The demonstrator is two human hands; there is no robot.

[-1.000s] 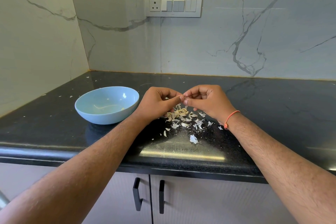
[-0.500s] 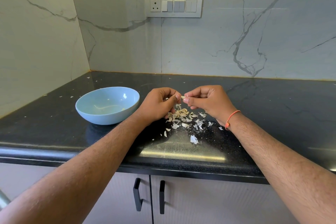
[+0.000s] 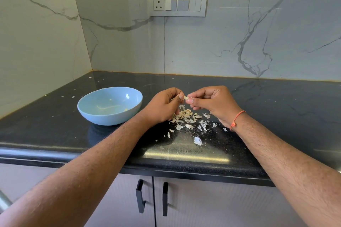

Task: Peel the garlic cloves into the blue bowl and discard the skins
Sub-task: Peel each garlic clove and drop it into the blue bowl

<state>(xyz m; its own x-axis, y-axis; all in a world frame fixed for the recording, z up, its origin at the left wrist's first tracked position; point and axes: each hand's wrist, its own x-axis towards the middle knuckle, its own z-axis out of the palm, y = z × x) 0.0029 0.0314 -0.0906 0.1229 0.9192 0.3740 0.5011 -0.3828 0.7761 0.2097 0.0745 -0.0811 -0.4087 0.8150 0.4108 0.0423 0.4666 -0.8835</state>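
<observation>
I hold one small, pale, smooth garlic clove (image 3: 186, 97) pinched between the fingertips of both hands, raised above the counter. My left hand (image 3: 162, 106) curls its fingers and thumb onto the clove's near end; my right hand (image 3: 212, 102) nips the other end between thumb and forefinger, the remaining fingers folded under. I judge this two-ended grip lets one hand steady the clove while the other strips skin. Directly below my fingertips lies a loose heap of dry, papery, off-white garlic skins (image 3: 186, 119) on the glossy black speckled stone countertop (image 3: 276, 116), so the flakes fall in one place for discarding. Left of my left knuckles sits the round, smooth, pale blue bowl (image 3: 96, 114), close enough to drop the clove in.
</observation>
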